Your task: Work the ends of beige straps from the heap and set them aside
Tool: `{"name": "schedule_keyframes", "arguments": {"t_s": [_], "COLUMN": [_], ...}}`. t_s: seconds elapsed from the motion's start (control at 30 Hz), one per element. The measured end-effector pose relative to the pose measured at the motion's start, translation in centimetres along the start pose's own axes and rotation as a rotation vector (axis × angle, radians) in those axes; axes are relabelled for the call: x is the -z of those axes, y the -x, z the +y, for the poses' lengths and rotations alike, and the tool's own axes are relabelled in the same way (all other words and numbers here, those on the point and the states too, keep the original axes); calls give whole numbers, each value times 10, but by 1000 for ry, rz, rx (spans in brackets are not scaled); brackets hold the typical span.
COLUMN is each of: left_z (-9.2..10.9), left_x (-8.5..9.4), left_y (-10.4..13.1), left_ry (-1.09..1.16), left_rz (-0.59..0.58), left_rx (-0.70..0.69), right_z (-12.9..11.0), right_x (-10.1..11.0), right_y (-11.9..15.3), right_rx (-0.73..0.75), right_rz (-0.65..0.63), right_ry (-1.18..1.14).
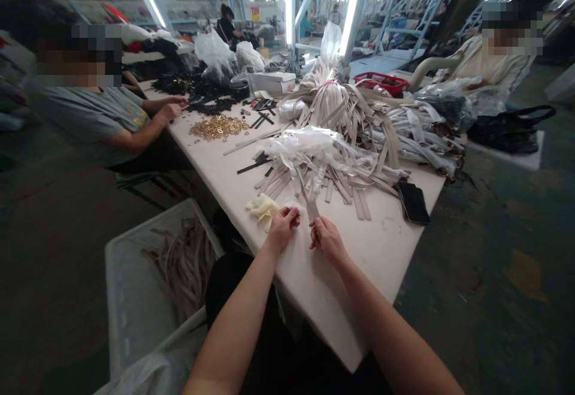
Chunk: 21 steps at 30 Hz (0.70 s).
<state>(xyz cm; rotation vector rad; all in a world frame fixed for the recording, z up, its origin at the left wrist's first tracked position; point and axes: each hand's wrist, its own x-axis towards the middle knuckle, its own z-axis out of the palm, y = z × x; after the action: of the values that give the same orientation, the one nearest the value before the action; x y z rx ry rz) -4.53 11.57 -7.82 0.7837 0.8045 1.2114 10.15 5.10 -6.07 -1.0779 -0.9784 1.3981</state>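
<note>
Over the near part of the table, my right hand (326, 236) is closed on the end of a beige strap (311, 206), which runs away from me toward the pile. My left hand (284, 227) is a short way to its left, its fingers pinched together near a bit of clear plastic; what they hold, if anything, is too small to make out. Just beyond both hands lie many flat beige straps (362, 203), partly covered by a crumpled clear plastic bag (314, 146). A pale yellow cloth or glove (262, 208) rests beside my left hand.
Gold buckles (218, 126) and black straps (211, 104) lie on the table (381, 245) near a co-worker (90, 113). A phone (413, 203) sits at the right edge. A white bin (121, 299) of straps stands at left. A red basket (381, 83) is at the back; another person sits right.
</note>
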Motion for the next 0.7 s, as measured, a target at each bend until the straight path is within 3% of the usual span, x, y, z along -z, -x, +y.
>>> {"name": "schedule_keyframes", "arguments": {"t_s": [0.2,0.43,0.7], "left_z": [-2,-1,1], "left_x": [3,2,-2], "left_y": [-4,-5,-4], "left_ry": [113,81,-50], "left_rz": [5,10,7], "left_rx": [-1,10,53], "right_z": [0,5,3], "right_x": [-5,-9,-7], "right_y": [15,10,6], "right_rx": [35,75,-12], "right_rz": [20,88,19], "right_ry": [211,429,358]}}
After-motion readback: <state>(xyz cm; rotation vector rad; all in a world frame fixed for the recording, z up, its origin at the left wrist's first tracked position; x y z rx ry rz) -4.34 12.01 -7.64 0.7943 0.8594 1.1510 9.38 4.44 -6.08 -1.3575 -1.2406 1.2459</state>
